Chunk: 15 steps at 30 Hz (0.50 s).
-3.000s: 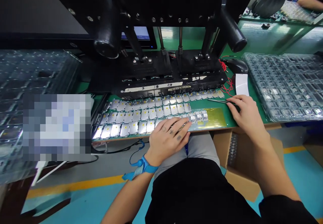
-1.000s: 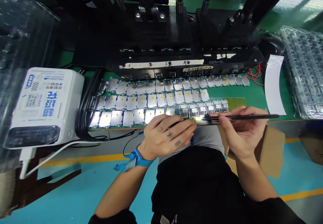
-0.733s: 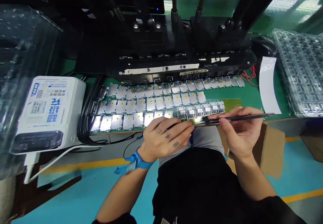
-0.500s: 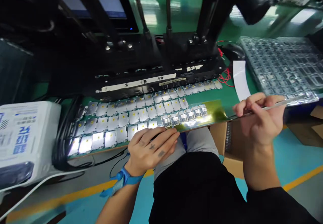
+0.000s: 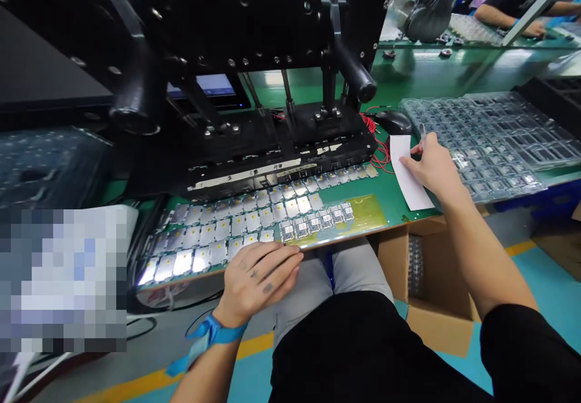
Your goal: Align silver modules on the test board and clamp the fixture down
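Left hand (image 5: 258, 282) relaxed and empty, fingertips at the near edge of a long gold-and-green circuit panel (image 5: 363, 212) on the green desk (image 5: 385, 179); right hand (image 5: 433, 164) closed on slim metal tweezers (image 5: 422, 137), just beside a white paper strip (image 5: 408, 170).

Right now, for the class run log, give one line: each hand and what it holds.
left hand: holds nothing, beside circuit modules | right hand: holds tweezers, over white paper strip
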Each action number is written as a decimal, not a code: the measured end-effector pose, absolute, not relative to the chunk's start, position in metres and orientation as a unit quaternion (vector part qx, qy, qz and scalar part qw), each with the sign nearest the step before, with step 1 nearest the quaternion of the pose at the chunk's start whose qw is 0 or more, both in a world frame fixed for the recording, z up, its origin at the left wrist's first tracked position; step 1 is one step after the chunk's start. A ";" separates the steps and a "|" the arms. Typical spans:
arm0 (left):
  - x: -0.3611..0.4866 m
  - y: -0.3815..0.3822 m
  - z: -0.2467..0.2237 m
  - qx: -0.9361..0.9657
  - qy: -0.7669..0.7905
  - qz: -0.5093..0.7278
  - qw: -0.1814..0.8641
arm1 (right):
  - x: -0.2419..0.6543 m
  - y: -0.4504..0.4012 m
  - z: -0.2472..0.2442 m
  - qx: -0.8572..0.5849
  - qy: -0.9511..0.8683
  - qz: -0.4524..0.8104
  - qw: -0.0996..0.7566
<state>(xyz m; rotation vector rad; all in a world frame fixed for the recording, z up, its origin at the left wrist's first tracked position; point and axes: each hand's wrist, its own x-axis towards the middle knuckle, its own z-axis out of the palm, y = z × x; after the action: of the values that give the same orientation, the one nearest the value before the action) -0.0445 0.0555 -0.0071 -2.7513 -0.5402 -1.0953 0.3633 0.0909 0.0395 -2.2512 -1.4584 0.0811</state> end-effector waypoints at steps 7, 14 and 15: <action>-0.044 0.057 -0.004 -0.904 -0.190 -0.376 0.075 | 0.369 0.090 0.053 -0.741 -0.449 0.125 0.484; -0.024 0.018 0.012 -0.811 -0.294 -0.503 -0.048 | 0.291 -0.007 0.068 -0.538 -0.387 0.191 0.724; -0.015 0.010 0.014 -0.790 -0.305 -0.520 -0.109 | 0.269 -0.023 0.063 -0.534 -0.375 0.216 0.727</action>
<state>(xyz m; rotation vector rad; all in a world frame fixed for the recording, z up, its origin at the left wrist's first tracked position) -0.0150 0.0103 0.0137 -2.6714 -1.0316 -1.7569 0.2691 -0.0228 0.0626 -1.1765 -0.8268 0.4760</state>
